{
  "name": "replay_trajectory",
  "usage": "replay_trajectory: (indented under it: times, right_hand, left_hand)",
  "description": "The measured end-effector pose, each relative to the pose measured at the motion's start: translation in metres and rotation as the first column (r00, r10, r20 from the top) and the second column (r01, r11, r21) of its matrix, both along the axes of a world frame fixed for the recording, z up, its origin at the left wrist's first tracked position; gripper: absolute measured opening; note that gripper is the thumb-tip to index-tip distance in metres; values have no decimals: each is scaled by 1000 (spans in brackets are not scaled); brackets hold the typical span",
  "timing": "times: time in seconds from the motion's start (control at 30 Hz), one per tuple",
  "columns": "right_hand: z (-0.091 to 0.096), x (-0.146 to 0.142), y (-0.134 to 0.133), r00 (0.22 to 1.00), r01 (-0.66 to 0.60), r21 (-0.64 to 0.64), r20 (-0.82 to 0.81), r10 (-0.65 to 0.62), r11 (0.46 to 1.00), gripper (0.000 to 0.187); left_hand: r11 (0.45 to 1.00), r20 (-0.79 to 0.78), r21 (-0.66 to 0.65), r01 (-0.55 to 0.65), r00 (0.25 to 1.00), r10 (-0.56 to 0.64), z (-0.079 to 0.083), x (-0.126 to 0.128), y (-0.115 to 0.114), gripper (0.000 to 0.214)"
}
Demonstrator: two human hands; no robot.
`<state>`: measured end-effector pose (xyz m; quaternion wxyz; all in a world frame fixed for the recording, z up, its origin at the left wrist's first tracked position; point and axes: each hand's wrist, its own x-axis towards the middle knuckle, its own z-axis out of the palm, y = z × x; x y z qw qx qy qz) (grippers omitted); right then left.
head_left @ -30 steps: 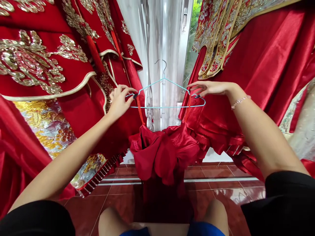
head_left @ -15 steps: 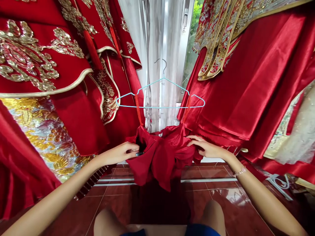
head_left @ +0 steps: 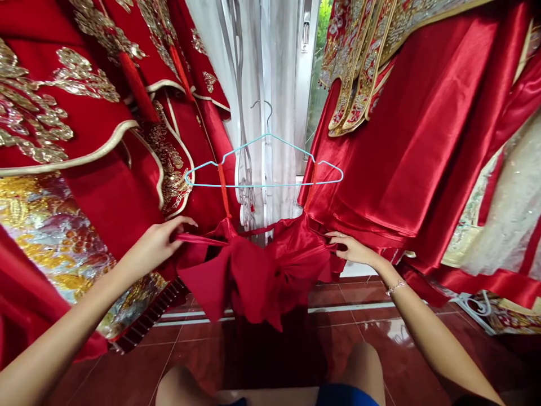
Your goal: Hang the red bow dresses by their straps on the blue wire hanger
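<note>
A plain red satin garment (head_left: 253,270) hangs by two thin straps from a light blue wire hanger (head_left: 264,169) in front of a white curtain. My left hand (head_left: 158,242) is closed on the garment's left top edge and holds it stretched out to the left. My right hand (head_left: 353,248) grips the garment's right edge, fingers curled into the cloth. The fabric between my hands is bunched and folded.
Red gowns with gold embroidery (head_left: 63,118) hang close on the left. More red satin gowns (head_left: 422,124) hang on the right, with a cream lace one (head_left: 507,214) at the far right. Below is a glossy red tiled floor (head_left: 380,327). My knees show at the bottom.
Both hands left the hanger, dropped to the garment's top edge and took hold of it. My left hand has since pulled its side out to the left, spreading the cloth.
</note>
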<state>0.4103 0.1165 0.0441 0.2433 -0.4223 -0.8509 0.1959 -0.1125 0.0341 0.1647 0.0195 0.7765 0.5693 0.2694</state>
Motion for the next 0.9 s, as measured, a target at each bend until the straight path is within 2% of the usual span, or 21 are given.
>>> replay_trajectory:
  times: [0.1,0.2,0.3,0.33,0.4,0.43,0.47,0.53,0.57,0.63,0.7,0.77,0.83,0.87,0.9]
  right_hand:
    - [31,-2,-18,993,-69,-40,90,72,997,21]
    - [61,-7,-31,978,-116,-96,161,130,989,30]
    - [85,-8,-31,972,-130,-160,175,158,979,27]
    - [90,-8,-29,974,-122,-170,168,151,978,23]
    - [97,-9,-24,987,-86,-130,123,102,988,18]
    - [98,-10,-22,995,-55,-94,77,62,994,16]
    - [98,-14,-21,1000,-14,-67,0,15,998,17]
    - [94,-24,-20,966,74,-94,-242,-94,993,23]
    - [90,-31,-21,913,104,-136,-380,-149,985,26]
    - [82,-45,-22,750,146,-190,-619,-233,971,32]
    - [72,-58,-23,582,193,-189,-768,-267,963,34]
    - [63,-64,-23,481,212,-191,-833,-273,958,32]
    - [57,-63,-22,492,190,-197,-829,-267,962,28]
    - [55,-60,-20,546,176,-185,-799,-253,967,27]
    - [54,-55,-18,631,164,-158,-742,-226,974,25]
  left_hand:
    - [975,48,190,-119,993,112,0,-3,3,43]
    - [937,77,282,-204,979,190,7,-1,1,31]
    - [885,71,219,-411,911,406,15,4,2,26]
    - [882,102,165,-441,897,429,17,6,3,25]
    - [921,286,19,-390,884,369,16,10,8,23]
    - [944,425,-52,-327,848,317,15,13,10,23]
    - [958,561,-110,-263,780,278,14,16,13,21]
    - [971,767,-155,-181,597,234,12,23,15,19]
    - [977,826,-153,-151,523,210,12,27,15,22]
    - [982,873,-161,-96,450,187,13,33,12,34]
    - [976,879,-206,-66,426,214,14,36,7,43]
    - [966,871,-251,-61,421,253,12,34,2,46]
    - [963,852,-262,-68,452,264,8,29,-1,46]
    - [962,833,-266,-63,488,262,6,26,-2,47]
    - [962,810,-268,-59,527,258,4,23,-3,47]
